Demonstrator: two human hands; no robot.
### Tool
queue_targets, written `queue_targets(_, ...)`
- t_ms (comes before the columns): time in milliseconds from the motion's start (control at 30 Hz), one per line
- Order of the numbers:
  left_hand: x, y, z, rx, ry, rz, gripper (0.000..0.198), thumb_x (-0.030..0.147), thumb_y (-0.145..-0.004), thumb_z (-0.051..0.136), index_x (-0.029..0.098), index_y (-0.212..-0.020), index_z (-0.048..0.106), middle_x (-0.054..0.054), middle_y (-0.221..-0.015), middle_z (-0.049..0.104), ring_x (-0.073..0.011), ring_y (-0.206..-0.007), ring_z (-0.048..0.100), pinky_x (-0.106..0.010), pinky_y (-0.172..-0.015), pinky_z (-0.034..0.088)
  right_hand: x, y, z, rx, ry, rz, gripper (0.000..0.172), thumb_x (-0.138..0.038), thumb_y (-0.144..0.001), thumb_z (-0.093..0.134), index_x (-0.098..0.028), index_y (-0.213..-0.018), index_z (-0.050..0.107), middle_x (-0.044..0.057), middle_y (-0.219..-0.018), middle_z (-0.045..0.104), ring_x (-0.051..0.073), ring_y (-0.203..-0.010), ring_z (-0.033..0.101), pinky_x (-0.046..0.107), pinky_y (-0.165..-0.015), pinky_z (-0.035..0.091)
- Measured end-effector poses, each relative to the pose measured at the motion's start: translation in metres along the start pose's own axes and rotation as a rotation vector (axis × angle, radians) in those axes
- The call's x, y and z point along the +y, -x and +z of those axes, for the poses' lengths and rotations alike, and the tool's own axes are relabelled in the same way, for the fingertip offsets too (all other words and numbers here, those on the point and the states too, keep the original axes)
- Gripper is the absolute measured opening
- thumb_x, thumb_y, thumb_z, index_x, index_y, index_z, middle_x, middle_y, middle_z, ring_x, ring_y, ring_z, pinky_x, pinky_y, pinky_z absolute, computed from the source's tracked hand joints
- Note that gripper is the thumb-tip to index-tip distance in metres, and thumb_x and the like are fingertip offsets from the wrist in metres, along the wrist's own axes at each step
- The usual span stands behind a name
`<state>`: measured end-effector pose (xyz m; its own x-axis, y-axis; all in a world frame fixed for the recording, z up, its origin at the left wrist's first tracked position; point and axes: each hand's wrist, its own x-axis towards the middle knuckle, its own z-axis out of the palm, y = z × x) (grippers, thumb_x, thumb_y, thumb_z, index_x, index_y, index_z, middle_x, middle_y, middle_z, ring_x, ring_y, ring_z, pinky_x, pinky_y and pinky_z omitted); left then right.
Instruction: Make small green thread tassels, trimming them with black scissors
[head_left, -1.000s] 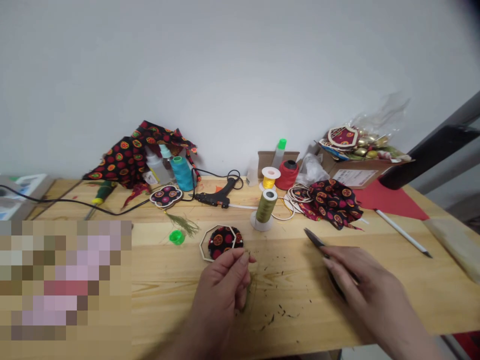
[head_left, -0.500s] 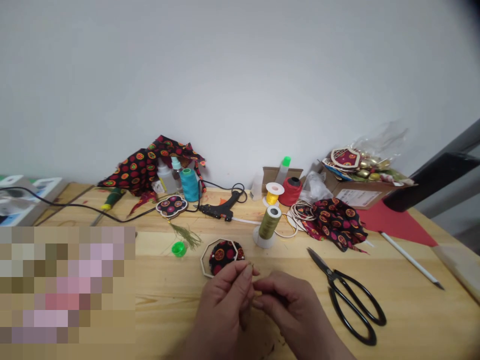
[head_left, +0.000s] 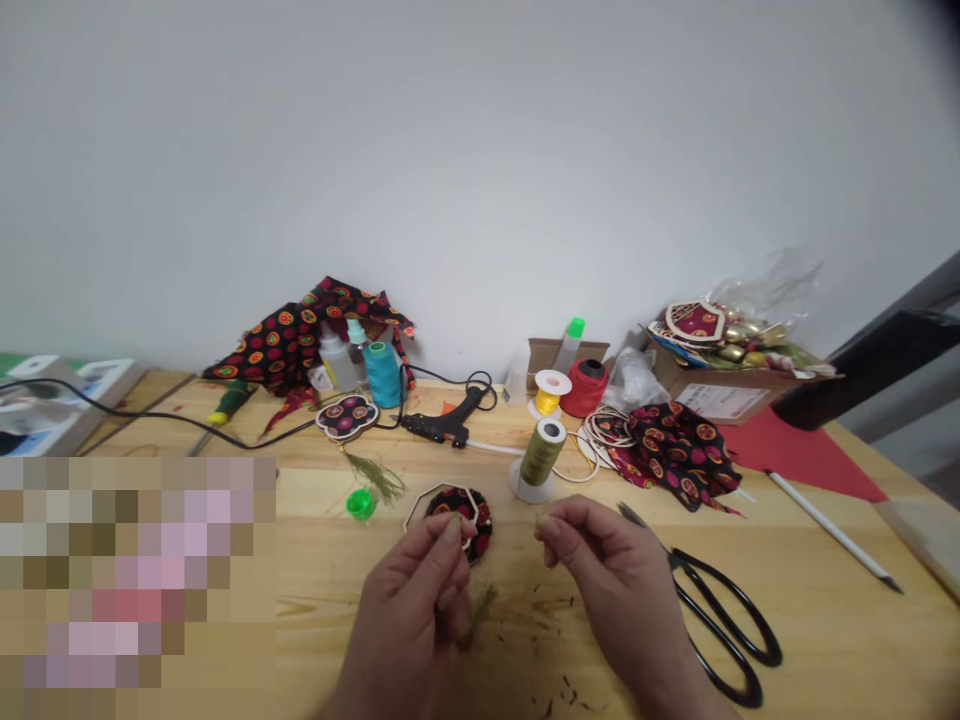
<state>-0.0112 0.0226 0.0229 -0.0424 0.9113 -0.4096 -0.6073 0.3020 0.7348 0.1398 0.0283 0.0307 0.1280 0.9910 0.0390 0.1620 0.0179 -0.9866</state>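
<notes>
My left hand [head_left: 420, 590] is closed in a pinch, with an olive thread tassel [head_left: 478, 615] hanging out below its fingers. To its right, my right hand [head_left: 600, 570] pinches thumb against forefinger; a tiny olive bit of thread shows at the fingertips. Any strand stretched between the hands is too fine to make out. Behind my left hand lie an octagonal wooden frame [head_left: 420, 505] and a round patterned fabric piece [head_left: 480, 540], both partly covered. An olive thread spool [head_left: 541, 455] stands beyond my right hand. Black-handled scissors [head_left: 735, 610] lie partly beneath my right forearm.
At the back are a glue gun [head_left: 442, 425], a blue thread cone [head_left: 384, 375], a red thread cone [head_left: 586, 390] and patterned cloth [head_left: 285, 345]. A green cap [head_left: 361, 504] sits left, a white pencil [head_left: 832, 530] right. A cardboard box [head_left: 712, 390] stands at back right.
My hands have moved apart, the left going left and the right going right and slightly up. The hanging tassel shows more plainly now. The view has shifted a little.
</notes>
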Motion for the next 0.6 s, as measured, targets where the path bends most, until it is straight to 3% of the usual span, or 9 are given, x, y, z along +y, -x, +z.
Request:
queue_targets(233, -0.031, 0.002, -0.005, -0.126, -0.087, -0.14, 0.04, 0.05, -0.057, 0.08, 0.017, -0.071, 0.065, 0.012, -0.041, 0.032, -0.0022, -0.035, 0.019, -0.014, -0.033, 0.014, -0.04, -0.049, -0.004, 0.001, -0.123, -0.118, 0.018, -0.032, -0.078, 0.065, -0.016, -0.069, 0.065, -0.002, -0.058, 0.058, 0.01, -0.053, 0.048, 0.022, -0.051, 0.038)
queue_targets(400, -0.033, 0.004, -0.008, -0.161, -0.088, -0.187, 0.041, 0.051, -0.054, 0.082, 0.016, -0.069, 0.066, 0.012, -0.04, 0.035, -0.0015, -0.035, 0.018, -0.014, -0.035, 0.012, -0.056, -0.091, -0.013, 0.009, -0.361, -0.242, 0.016, -0.029, -0.077, 0.068, -0.015, -0.07, 0.064, -0.002, -0.062, 0.06, 0.008, -0.055, 0.05, 0.023, -0.057, 0.043)
queue_targets(500, -0.031, 0.007, -0.006, -0.151, -0.068, -0.217, 0.04, 0.049, -0.051, 0.084, 0.016, -0.066, 0.066, 0.011, -0.04, 0.034, -0.0022, -0.037, 0.019, -0.014, -0.036, 0.009, -0.086, -0.105, -0.021, 0.052, -0.437, -0.326, 0.014, -0.023, -0.077, 0.069, -0.015, -0.066, 0.064, -0.004, -0.06, 0.058, 0.006, -0.052, 0.049, 0.023, -0.057, 0.045)
queue_targets(600, -0.031, 0.007, -0.005, -0.157, -0.051, -0.221, 0.04, 0.049, -0.051, 0.084, 0.016, -0.064, 0.066, 0.011, -0.04, 0.032, -0.0028, -0.038, 0.02, -0.014, -0.037, 0.008, -0.123, -0.113, -0.036, 0.137, -0.441, -0.435, 0.015, -0.018, -0.08, 0.066, -0.016, -0.065, 0.064, -0.006, -0.06, 0.058, 0.004, -0.05, 0.048, 0.027, -0.068, 0.049)
